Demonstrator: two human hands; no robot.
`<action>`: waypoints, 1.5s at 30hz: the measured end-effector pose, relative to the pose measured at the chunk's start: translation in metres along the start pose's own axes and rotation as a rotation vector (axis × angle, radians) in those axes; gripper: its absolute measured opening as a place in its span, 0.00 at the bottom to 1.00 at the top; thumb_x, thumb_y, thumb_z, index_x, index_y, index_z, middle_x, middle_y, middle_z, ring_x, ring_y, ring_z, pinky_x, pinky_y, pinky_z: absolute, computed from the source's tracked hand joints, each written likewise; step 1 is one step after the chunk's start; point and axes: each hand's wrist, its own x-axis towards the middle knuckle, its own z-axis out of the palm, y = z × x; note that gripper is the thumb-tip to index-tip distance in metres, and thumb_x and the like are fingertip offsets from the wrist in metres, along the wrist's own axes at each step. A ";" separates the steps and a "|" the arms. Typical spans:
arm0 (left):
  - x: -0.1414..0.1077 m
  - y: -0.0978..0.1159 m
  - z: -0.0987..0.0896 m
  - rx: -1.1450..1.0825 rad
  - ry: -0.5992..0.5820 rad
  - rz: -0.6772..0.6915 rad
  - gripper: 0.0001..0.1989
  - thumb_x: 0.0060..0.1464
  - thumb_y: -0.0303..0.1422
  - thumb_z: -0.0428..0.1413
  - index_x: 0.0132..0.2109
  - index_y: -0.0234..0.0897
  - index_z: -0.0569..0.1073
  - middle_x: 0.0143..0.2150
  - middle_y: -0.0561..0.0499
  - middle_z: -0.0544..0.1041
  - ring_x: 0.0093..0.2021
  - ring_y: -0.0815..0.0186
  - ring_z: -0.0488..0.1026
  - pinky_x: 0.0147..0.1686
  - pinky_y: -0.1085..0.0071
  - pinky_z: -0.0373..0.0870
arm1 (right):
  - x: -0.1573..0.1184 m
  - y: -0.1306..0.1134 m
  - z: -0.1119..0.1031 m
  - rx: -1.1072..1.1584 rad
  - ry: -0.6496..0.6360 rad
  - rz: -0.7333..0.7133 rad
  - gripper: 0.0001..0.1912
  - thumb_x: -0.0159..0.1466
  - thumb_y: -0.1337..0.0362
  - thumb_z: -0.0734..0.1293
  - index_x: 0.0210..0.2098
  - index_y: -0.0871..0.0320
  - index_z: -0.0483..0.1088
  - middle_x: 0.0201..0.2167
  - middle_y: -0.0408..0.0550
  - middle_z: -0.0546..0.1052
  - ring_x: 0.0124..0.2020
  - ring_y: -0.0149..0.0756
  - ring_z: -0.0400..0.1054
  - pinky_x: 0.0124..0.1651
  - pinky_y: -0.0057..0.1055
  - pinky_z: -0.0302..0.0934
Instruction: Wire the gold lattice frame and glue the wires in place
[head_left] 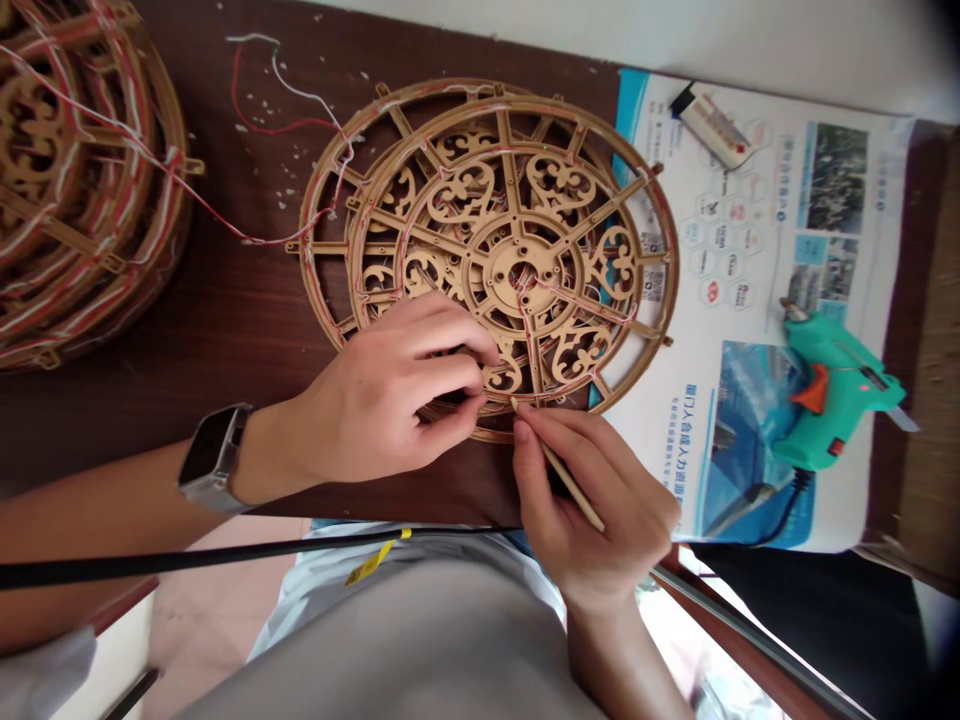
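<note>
Gold-coloured round openwork frames lie stacked in front of me, with red and white wires running along their rings and spokes. My left hand rests at the near left rim, fingers curled and fingertips drawn together by the ring; whatever they pinch is hidden. In my right hand is a thin wooden stick, gripped like a pencil. Its tip meets the wires at the near edge of the upper frame, just right of my left fingertips.
A taller stack of similar wired frames stands at the left, joined by loose wire. On the right, a printed sheet carries a green glue gun and a small white-and-black box-like item. White scraps dot the brown table.
</note>
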 end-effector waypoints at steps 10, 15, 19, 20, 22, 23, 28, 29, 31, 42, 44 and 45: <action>0.000 -0.001 0.000 0.010 -0.008 0.007 0.04 0.65 0.25 0.64 0.41 0.37 0.78 0.50 0.46 0.85 0.53 0.57 0.81 0.56 0.55 0.82 | -0.002 0.002 -0.001 0.012 0.063 0.078 0.16 0.66 0.79 0.75 0.48 0.55 0.83 0.43 0.47 0.88 0.41 0.35 0.83 0.47 0.33 0.81; 0.000 -0.001 0.000 0.010 -0.011 -0.004 0.05 0.66 0.25 0.64 0.41 0.38 0.77 0.51 0.47 0.85 0.53 0.58 0.82 0.56 0.55 0.82 | -0.001 0.003 -0.002 0.018 0.051 0.104 0.14 0.67 0.78 0.75 0.47 0.54 0.83 0.41 0.46 0.87 0.39 0.35 0.83 0.45 0.34 0.80; 0.000 -0.001 0.000 0.008 -0.013 -0.003 0.05 0.66 0.26 0.64 0.41 0.39 0.77 0.51 0.48 0.84 0.53 0.58 0.82 0.57 0.55 0.82 | 0.000 0.002 -0.002 0.027 0.061 0.109 0.14 0.66 0.78 0.75 0.46 0.54 0.83 0.41 0.46 0.87 0.38 0.36 0.82 0.45 0.34 0.79; 0.000 -0.001 0.000 0.007 -0.013 -0.002 0.04 0.66 0.26 0.64 0.41 0.39 0.77 0.51 0.48 0.84 0.53 0.57 0.82 0.57 0.55 0.82 | 0.000 0.002 -0.002 0.027 0.059 0.110 0.15 0.66 0.78 0.75 0.47 0.54 0.83 0.41 0.46 0.87 0.39 0.35 0.82 0.45 0.34 0.79; 0.001 -0.001 0.000 0.004 -0.010 0.000 0.05 0.66 0.25 0.64 0.41 0.38 0.77 0.50 0.47 0.85 0.52 0.57 0.82 0.56 0.55 0.82 | 0.000 0.002 -0.002 0.032 0.056 0.111 0.15 0.66 0.79 0.75 0.47 0.55 0.83 0.41 0.46 0.87 0.39 0.35 0.82 0.46 0.34 0.79; 0.001 -0.001 0.000 0.002 -0.010 0.001 0.05 0.66 0.25 0.64 0.41 0.38 0.77 0.50 0.46 0.85 0.52 0.57 0.81 0.56 0.55 0.82 | 0.001 0.002 -0.002 0.035 0.052 0.112 0.15 0.66 0.79 0.75 0.47 0.55 0.82 0.41 0.46 0.87 0.40 0.34 0.82 0.46 0.34 0.79; 0.001 -0.001 0.000 -0.001 -0.012 0.003 0.04 0.65 0.25 0.64 0.41 0.36 0.78 0.50 0.45 0.85 0.52 0.57 0.81 0.56 0.54 0.82 | 0.002 0.002 -0.003 0.052 0.018 0.113 0.15 0.67 0.79 0.74 0.48 0.55 0.82 0.42 0.47 0.86 0.41 0.35 0.81 0.46 0.34 0.78; 0.001 -0.001 0.000 0.002 -0.012 0.002 0.04 0.65 0.25 0.64 0.41 0.36 0.78 0.50 0.45 0.85 0.52 0.57 0.81 0.56 0.54 0.82 | 0.002 0.002 -0.004 0.054 0.009 0.115 0.15 0.67 0.79 0.74 0.48 0.55 0.81 0.42 0.47 0.86 0.41 0.35 0.81 0.46 0.34 0.78; 0.001 -0.001 0.000 0.007 -0.014 0.004 0.04 0.66 0.25 0.64 0.41 0.37 0.78 0.50 0.45 0.84 0.52 0.57 0.81 0.56 0.54 0.81 | 0.003 0.002 -0.005 0.058 -0.014 0.122 0.15 0.67 0.79 0.74 0.48 0.55 0.81 0.42 0.47 0.86 0.42 0.34 0.81 0.47 0.33 0.78; 0.001 -0.001 0.001 0.001 -0.014 0.005 0.04 0.66 0.25 0.64 0.40 0.35 0.79 0.50 0.45 0.84 0.52 0.57 0.80 0.56 0.56 0.80 | 0.008 0.005 -0.012 0.091 -0.105 0.131 0.13 0.68 0.80 0.73 0.47 0.58 0.80 0.42 0.47 0.85 0.43 0.32 0.81 0.49 0.31 0.75; 0.001 -0.001 0.001 0.002 -0.013 0.008 0.04 0.66 0.25 0.64 0.40 0.35 0.78 0.50 0.45 0.85 0.52 0.58 0.80 0.55 0.56 0.81 | 0.008 0.005 -0.012 0.094 -0.109 0.127 0.12 0.68 0.79 0.73 0.47 0.58 0.79 0.42 0.47 0.85 0.43 0.32 0.81 0.48 0.31 0.75; 0.001 -0.001 0.000 0.003 -0.013 0.008 0.04 0.66 0.25 0.64 0.40 0.36 0.78 0.50 0.45 0.85 0.51 0.58 0.80 0.55 0.56 0.81 | 0.007 0.006 -0.012 0.093 -0.110 0.124 0.12 0.68 0.79 0.73 0.47 0.58 0.80 0.42 0.47 0.85 0.43 0.33 0.81 0.48 0.31 0.75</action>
